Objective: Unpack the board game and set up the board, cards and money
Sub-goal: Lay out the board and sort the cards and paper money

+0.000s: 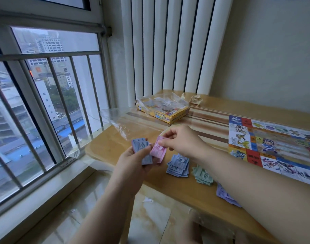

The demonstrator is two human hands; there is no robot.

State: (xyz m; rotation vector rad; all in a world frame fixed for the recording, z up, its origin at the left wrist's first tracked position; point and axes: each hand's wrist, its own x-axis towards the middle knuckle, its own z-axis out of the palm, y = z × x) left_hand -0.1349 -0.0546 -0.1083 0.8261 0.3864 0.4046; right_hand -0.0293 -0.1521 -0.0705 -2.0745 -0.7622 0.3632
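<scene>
Left hand (133, 162), right hand (183, 141) grip notes (157, 150) pointing away.

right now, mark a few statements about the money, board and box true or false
1. The right hand pinches a pink bill. True.
2. The left hand is empty. False: it holds a stack of bills.
3. The game board is folded inside the yellow box. False: it lies open on the table, apart from the box.
4. A blue pile and a green pile of bills lie on the table. True.
</scene>
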